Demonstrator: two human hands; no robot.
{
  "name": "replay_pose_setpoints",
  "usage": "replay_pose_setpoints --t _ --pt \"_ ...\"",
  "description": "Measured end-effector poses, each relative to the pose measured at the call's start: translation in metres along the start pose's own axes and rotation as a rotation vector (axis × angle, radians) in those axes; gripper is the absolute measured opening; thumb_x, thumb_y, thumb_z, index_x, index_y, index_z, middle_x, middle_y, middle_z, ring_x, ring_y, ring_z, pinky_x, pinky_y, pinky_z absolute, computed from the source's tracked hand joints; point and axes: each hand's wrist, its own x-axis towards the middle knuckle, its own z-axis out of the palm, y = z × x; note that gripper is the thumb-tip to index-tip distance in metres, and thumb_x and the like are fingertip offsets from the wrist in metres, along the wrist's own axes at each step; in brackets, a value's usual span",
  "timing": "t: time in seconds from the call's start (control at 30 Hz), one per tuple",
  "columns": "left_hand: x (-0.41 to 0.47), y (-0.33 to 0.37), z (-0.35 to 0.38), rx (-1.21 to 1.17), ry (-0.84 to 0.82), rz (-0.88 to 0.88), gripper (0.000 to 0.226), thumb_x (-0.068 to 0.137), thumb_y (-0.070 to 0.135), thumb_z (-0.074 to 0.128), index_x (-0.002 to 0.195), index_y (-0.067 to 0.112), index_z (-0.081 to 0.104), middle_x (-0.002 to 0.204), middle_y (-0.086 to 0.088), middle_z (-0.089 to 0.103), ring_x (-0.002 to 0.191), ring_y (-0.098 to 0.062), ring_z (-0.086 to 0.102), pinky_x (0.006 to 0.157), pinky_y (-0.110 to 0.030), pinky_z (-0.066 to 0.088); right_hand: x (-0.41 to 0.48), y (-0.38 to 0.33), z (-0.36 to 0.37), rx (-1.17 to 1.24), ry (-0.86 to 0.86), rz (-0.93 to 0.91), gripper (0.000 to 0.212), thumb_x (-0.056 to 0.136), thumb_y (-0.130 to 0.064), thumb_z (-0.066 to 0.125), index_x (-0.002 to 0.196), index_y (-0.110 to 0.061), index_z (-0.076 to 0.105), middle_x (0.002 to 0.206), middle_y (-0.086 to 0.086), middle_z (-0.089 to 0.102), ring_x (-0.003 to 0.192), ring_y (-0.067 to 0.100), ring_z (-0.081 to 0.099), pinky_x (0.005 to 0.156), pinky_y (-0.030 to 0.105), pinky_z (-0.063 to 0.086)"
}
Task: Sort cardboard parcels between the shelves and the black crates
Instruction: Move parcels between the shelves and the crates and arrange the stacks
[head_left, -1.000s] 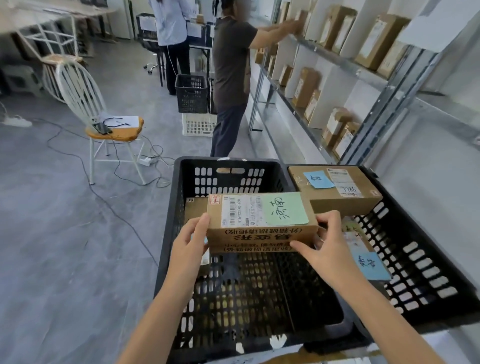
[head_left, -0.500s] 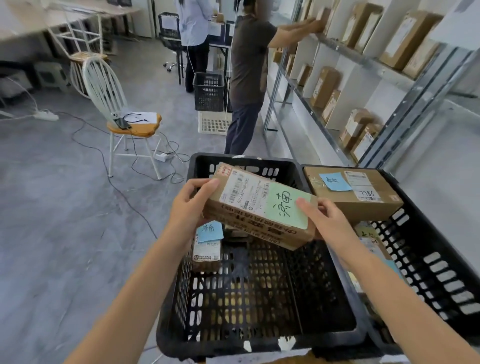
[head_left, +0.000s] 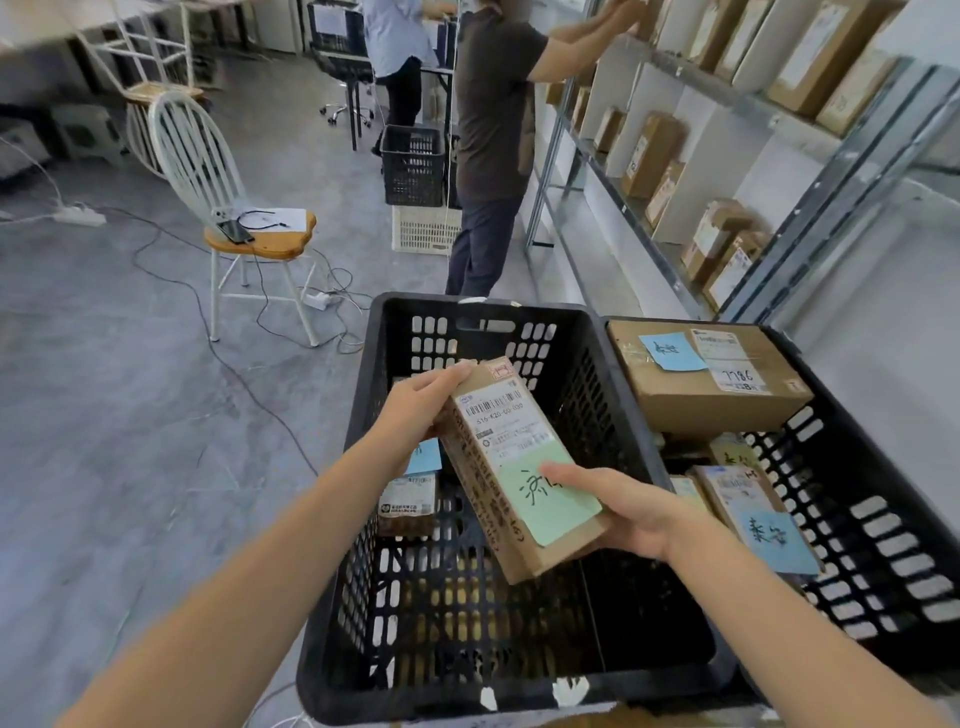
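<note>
Floor (head_left: 130, 441): grey, with dark cables across it.
Chair (head_left: 260, 241): white with a wooden seat, at the left; phone (head_left: 235, 231) lying on the seat.
Left hand (head_left: 418, 410): wrapped round the far end of the held parcel, fingers curled over its top corner.
Small parcel (head_left: 408, 506): standing in the left crate, blue note on top.
Person (head_left: 493, 130): dark shirt, far back, arms up at a high shelf.
Held parcel (head_left: 498, 421): brown cardboard, tilted, up in the air over the left crate, green note (head_left: 550, 514) facing up.
Left crate (head_left: 519, 693): black, full of holes.
Right hand (head_left: 623, 512): holding the near end of the held parcel, thumb lying on the green note.
Right crate (head_left: 883, 525): black, right beside the left crate; big parcel (head_left: 701, 405) at the far end, more parcels with blue notes below.
Shelves (head_left: 649, 228): metal, at the right, parcels standing up on them.
</note>
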Motion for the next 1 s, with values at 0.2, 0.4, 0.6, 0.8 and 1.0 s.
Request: replay_pose_setpoints --t 0.2,0.4,0.6,0.8,1.0 --pt "0.012 -0.028 0.008 0.258 0.05 -0.02 0.031 0.1 0.049 0.048 0.114 0.025 0.063 0.095 0.02 0.06 0.086 0.006 0.051 0.066 -0.022 0.037 0.02 0.038 -0.002 -0.025 0.102 0.208 0.076 0.052 -0.058 0.09 0.114 -0.017 0.075 0.114 0.008 0.074 0.108 0.028 0.069 0.096 0.056 0.05" --pt "0.025 -0.047 0.015 0.494 0.083 -0.082 0.026 0.102 0.028 0.047 0.125 0.017 0.053 0.106 0.006 0.058 0.065 -0.001 0.047 0.044 -0.015 0.037 0.041 0.048 0.012 0.024 0.143 0.267 0.075 0.046 -0.057 0.09 0.11 -0.018 0.076 0.111 0.011 0.075 0.11 0.034 0.066 0.087 0.064 0.049" --pt "0.033 -0.06 0.017 0.56 0.043 -0.132 0.031 0.101 0.02 0.045 0.13 0.011 0.051 0.096 0.002 0.058 0.067 -0.011 0.05 0.049 -0.024 0.035 0.047 0.043 0.0 0.301 0.157 0.064 0.05 0.065 -0.053 0.082 0.105 -0.024 0.079 0.114 0.009 0.074 0.104 0.029 0.071 0.088 0.058 0.053" --pt "0.052 -0.055 0.026 0.543 0.092 -0.082 0.044 0.103 0.019 0.043 0.147 0.016 0.04 0.124 -0.009 0.064 0.059 -0.007 0.053 0.036 -0.016 0.034 0.065 0.019 -0.022 0.438 0.372 -0.013 0.053 0.071 -0.047 0.081 0.114 -0.02 0.07 0.105 0.006 0.077 0.103 0.03 0.07 0.09 0.063 0.05" --pt "0.061 -0.055 0.046 0.526 -0.052 -0.022 0.05 0.1 0.021 0.049 0.149 0.024 0.04 0.136 -0.002 0.056 0.063 -0.003 0.054 0.042 -0.01 0.037 0.098 0.009 -0.024 0.38 0.498 0.029 0.055 0.068 -0.05 0.085 0.112 -0.02 0.07 0.098 0.005 0.077 0.097 0.028 0.068 0.079 0.056 0.054"
